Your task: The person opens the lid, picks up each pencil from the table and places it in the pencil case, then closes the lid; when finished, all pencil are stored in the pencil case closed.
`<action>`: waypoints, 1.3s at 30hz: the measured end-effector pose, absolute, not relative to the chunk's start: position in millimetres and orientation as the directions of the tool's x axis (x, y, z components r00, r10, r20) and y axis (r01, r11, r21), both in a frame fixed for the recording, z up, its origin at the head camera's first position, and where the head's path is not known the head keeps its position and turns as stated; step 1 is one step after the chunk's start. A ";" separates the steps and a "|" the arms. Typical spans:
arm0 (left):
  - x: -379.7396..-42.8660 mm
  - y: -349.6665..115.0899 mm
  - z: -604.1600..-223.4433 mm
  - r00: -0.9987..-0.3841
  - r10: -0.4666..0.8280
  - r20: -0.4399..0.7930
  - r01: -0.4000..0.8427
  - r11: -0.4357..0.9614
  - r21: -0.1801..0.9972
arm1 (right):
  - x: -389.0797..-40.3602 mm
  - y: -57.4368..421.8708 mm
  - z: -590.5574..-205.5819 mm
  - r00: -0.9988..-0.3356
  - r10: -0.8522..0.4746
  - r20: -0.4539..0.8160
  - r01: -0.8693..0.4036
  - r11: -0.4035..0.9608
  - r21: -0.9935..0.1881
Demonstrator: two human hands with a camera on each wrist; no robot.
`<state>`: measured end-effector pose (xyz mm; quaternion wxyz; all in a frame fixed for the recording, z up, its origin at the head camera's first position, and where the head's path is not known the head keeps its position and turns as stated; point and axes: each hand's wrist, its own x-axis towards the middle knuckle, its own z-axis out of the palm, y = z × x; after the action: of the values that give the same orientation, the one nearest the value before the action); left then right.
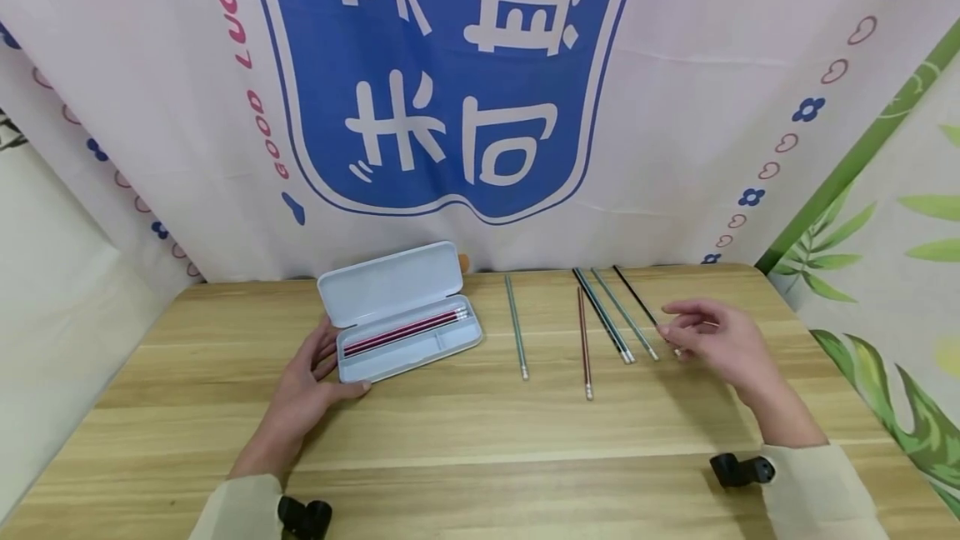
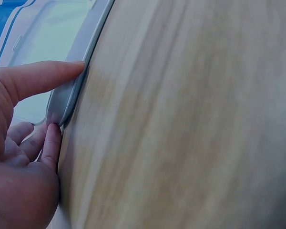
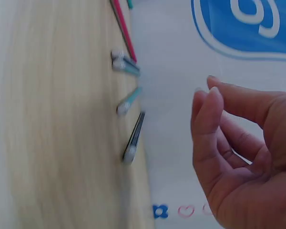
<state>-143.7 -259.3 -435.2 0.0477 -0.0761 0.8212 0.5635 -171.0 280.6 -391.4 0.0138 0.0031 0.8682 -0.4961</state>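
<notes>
A light blue pencil case [image 1: 408, 367] lies with its lid [image 1: 393, 283] raised at the back. Dark red pencils [image 1: 405, 332] with white-tipped ends rest inside it. My left hand [image 1: 303, 386] grips the case's left end, the thumb against the front edge and the other fingers around the side, as the left wrist view also shows. Over the eraser end of a black pencil [image 1: 636, 297] hovers my right hand [image 1: 720, 344], fingers loosely bent. In the right wrist view, that black pencil [image 3: 134, 138] lies apart from the fingertips, and nothing is between them.
Between case and right hand lie a green pencil [image 1: 516, 327], a reddish-brown pencil [image 1: 584, 340], dark pencils [image 1: 602, 313] side by side and another green pencil [image 1: 624, 315]. A printed cloth [image 1: 660, 148] hangs along the back edge of the wooden table [image 1: 480, 457].
</notes>
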 end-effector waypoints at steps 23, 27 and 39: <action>-143.2 -258.7 -437.2 -0.983 -0.073 -0.171 -0.186 0.349 0.918 | -180.3 314.7 -423.5 -0.954 -0.015 -0.300 0.262 0.448 -0.855; -143.4 -258.3 -435.9 -0.982 -0.072 -0.174 -0.188 0.354 0.916 | -180.2 311.3 -423.9 -0.962 0.005 -0.275 0.240 0.502 -0.831; -145.7 -258.9 -435.5 -0.979 -0.077 -0.191 -0.206 0.351 0.914 | -179.5 300.0 -422.9 -0.969 0.077 -0.234 0.235 0.570 -0.787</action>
<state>-145.7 -258.9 -435.5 0.0574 -0.0862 0.8198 0.5632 -179.5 300.0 -422.9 0.0869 0.0883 0.8818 -0.4550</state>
